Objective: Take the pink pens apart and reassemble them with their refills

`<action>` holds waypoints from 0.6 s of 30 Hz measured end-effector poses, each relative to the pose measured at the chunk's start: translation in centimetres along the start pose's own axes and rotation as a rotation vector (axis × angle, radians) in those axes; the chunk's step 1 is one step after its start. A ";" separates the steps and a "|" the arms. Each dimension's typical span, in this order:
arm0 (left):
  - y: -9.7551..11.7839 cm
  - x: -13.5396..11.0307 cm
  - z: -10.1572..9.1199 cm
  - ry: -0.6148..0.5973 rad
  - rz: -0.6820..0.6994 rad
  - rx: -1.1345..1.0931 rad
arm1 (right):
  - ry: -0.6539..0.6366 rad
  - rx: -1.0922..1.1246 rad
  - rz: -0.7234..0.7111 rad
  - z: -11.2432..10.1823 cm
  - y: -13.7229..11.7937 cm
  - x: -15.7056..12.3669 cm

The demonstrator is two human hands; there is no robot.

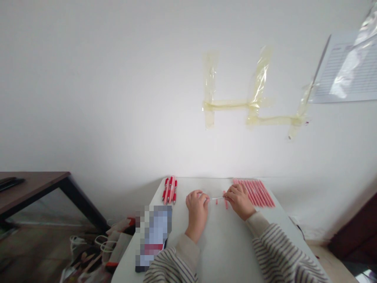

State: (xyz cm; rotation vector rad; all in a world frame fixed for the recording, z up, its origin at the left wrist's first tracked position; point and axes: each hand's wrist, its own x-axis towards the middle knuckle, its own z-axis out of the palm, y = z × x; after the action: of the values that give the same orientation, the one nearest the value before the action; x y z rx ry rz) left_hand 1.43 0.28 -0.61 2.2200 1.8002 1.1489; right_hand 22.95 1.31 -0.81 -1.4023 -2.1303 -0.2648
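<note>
On a white table [224,243] my left hand [196,210] is curled, its fingertips pinching the end of a thin pale refill [217,198]. My right hand [240,201] is closed on a pink pen barrel [226,203] at the refill's other end. A row of several pink barrels [259,192] lies just right of my right hand. A small bunch of red and pink finished pens [170,190] rests at the table's far left corner.
A phone-like flat object [154,237], blurred out, lies at the table's left edge. A dark wooden table [32,188] stands to the left, with bags and cords [94,251] on the floor. Yellowed tape [253,106] and a sheet [347,70] hang on the white wall.
</note>
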 end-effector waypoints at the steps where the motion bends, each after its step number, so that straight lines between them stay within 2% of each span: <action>1: 0.0 0.0 0.0 0.003 -0.004 0.001 | 0.000 -0.001 0.000 0.0 0.0 0.0; 10: -0.2 0.2 -0.2 0.025 -0.030 -0.001 | -0.019 -0.003 0.040 -0.1 0.1 -0.1; 18: -0.6 0.3 -1.6 0.050 -0.151 0.204 | -0.008 -0.015 0.048 0.1 0.7 -0.2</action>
State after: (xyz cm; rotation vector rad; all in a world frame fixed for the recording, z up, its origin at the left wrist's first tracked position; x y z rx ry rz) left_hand 0.07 0.10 0.36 2.1260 2.1520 1.0432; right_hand 23.58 1.50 -1.12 -1.4625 -2.1023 -0.2572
